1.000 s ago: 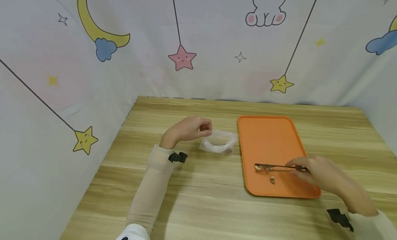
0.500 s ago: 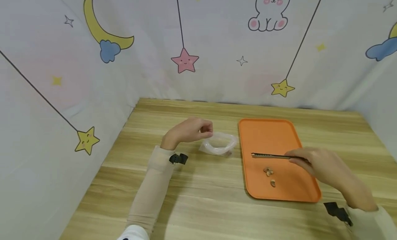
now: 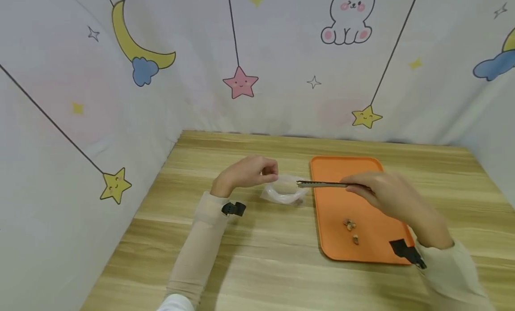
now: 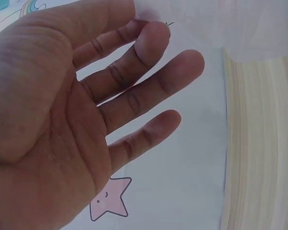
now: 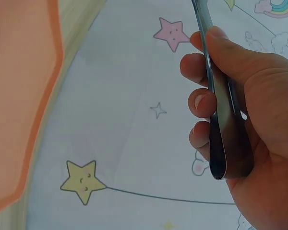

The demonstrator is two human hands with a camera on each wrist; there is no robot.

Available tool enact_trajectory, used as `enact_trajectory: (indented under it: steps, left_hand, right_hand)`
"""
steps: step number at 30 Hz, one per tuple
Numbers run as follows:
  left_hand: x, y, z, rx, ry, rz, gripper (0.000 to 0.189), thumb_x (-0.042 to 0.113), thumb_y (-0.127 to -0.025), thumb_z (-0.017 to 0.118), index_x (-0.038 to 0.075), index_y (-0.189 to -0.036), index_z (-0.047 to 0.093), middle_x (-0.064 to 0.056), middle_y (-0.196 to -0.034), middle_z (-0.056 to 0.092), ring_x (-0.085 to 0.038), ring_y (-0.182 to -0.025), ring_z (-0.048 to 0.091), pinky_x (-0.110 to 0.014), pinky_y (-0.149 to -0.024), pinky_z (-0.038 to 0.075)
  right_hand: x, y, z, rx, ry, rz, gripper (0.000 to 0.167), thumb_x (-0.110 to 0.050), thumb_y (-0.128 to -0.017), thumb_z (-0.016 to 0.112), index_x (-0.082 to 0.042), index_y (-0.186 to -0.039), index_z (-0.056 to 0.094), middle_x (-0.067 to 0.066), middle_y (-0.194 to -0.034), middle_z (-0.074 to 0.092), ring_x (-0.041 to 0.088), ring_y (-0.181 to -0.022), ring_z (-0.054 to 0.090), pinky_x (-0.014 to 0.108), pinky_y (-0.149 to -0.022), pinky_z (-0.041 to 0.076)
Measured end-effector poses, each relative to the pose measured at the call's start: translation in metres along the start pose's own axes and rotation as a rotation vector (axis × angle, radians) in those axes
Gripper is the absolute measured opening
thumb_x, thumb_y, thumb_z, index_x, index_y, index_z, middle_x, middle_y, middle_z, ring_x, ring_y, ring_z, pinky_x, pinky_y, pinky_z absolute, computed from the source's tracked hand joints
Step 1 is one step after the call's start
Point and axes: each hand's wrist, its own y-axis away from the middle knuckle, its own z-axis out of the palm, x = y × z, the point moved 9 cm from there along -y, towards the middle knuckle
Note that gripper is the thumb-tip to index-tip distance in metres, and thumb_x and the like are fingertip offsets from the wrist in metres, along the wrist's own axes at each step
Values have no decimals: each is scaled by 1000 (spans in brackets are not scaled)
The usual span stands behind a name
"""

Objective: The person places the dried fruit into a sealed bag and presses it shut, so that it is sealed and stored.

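Observation:
My right hand (image 3: 386,192) grips a pair of metal tongs (image 3: 322,184), pressed nearly together, their tips over the mouth of a clear plastic bag (image 3: 283,198). A small pale bit shows at the tips, too small to make out. In the right wrist view, fingers and thumb wrap the tongs (image 5: 230,124) near their bent end. My left hand (image 3: 249,171) pinches the bag's left rim between thumb and forefinger; in the left wrist view the other fingers (image 4: 153,91) spread loosely beside the bag (image 4: 216,28). Several small curved brown nuts (image 3: 350,224), cashew-like, lie on the orange tray (image 3: 346,168).
The wooden table (image 3: 249,266) carries the tray on the right and the bag just left of it. A white printed cloth (image 3: 281,110) hangs behind the table and along both sides. Black straps (image 3: 406,253) sit on both wrists.
My right hand has raised the tongs from the nuts on the tray and carried them left and away from me to the bag. The left hand has stayed at the bag's rim.

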Motion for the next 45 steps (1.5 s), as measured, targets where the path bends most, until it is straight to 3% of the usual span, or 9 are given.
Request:
enact_trajectory:
  steps: [8, 19, 34, 45]
  left_hand:
    - [2, -2, 5, -1, -8, 25, 12, 19, -102, 60, 15, -92, 64, 5, -79, 58, -9, -69, 48, -25, -67, 42]
    - [-1, 1, 1, 11, 0, -2, 11, 18, -102, 61, 15, -92, 64, 5, -79, 59, -10, -70, 49, -26, -67, 43]
    - [-4, 3, -2, 9, 23, -25, 10, 18, -102, 61, 14, -94, 65, 5, -80, 60, -11, -70, 51, -26, -68, 44]
    - [-4, 5, -4, 8, 26, -11, 12, 17, -102, 60, 14, -92, 64, 4, -78, 58, -10, -69, 48, -27, -67, 42]
  right_hand:
    - [-9, -22, 11, 21, 27, -49, 21, -14, -86, 78, -15, -107, 78, -5, -96, 75, 8, -72, 69, 28, -59, 52]
    - [-8, -27, 15, 3, 1, -28, 20, -14, -88, 76, -14, -109, 77, -5, -95, 75, 7, -70, 67, 29, -60, 52]
    - [6, -3, 9, -9, -1, 3, 25, -10, -88, 76, -15, -112, 75, -5, -98, 74, 9, -73, 68, 28, -59, 50]
    - [20, 26, 0, 0, 37, 16, 28, -7, -81, 80, -15, -108, 76, -8, -93, 73, 2, -67, 59, 27, -58, 47]
